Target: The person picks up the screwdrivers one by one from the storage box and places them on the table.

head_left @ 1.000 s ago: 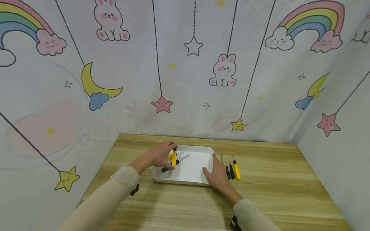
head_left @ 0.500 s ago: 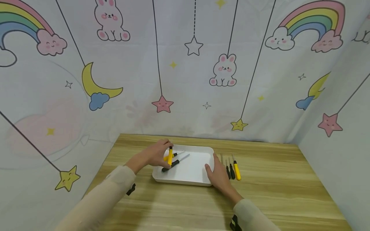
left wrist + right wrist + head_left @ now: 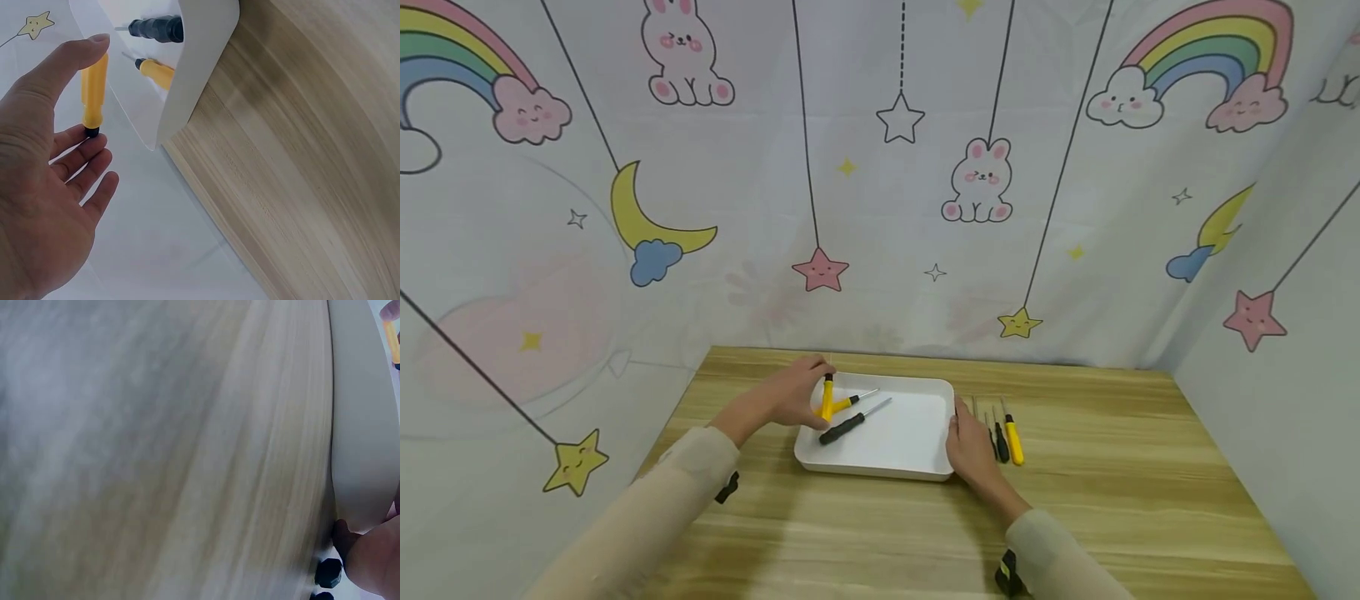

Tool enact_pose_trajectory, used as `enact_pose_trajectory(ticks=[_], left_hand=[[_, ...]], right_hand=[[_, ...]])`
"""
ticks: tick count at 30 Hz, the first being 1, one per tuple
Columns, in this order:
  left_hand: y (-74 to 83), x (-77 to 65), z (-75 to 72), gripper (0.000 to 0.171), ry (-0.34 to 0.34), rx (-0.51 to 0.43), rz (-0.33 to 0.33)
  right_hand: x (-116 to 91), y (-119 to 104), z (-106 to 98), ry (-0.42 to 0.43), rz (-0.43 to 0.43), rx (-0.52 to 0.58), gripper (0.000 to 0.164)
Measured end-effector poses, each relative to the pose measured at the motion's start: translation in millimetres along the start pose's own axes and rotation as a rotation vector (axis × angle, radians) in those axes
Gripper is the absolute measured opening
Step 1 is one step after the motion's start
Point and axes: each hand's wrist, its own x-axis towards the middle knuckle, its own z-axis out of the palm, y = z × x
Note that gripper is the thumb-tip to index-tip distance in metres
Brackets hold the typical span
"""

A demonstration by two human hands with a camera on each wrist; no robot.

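My left hand holds a yellow-handled screwdriver above the left end of a white tray. The thumb presses one end of the handle and fingertips touch the black collar, as the left wrist view shows; the shaft is mostly hidden there. Inside the tray lie a black-handled screwdriver and another yellow screwdriver, partly behind the held one. At the tray's right side, my right hand grips the wall, thumb at the rim and fingers outside. Only part of this hand enters the right wrist view.
Just right of the tray, several screwdrivers stand side by side on the wooden table, among them a black one and a yellow one. A patterned white curtain hangs behind the table.
My left hand has moved left with the yellow screwdriver, uncovering more of the tools in the tray. The right thumb has drawn back from over the tray to its right rim.
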Motion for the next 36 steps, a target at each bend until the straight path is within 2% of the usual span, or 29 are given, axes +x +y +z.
enact_pose_trajectory(ticks=[7,14,21,30,36], left_hand=[[-4.4,-3.3,-3.4,0.094,-0.002,0.007,-0.012],[-15.8,-4.9,-2.6,0.096,-0.013,0.02,-0.053],[-20.2,-6.0,-4.8,0.096,-0.014,0.025,-0.054],[-24.9,-11.3,-10.6,0.095,-0.051,0.049,-0.088],[-33.5,-13.2,-6.9,0.096,-0.073,0.081,-0.097]], right_hand=[[1.8,-0.2,2.1,-0.002,-0.004,-0.037,0.047],[3.0,-3.0,1.9,-0.011,0.006,-0.039,0.047],[2.6,-4.3,1.6,-0.019,0.021,-0.041,0.047],[3.6,-2.9,4.9,-0.012,0.006,-0.02,0.05],[1.2,-4.5,4.3,-0.023,0.009,-0.01,0.05]])
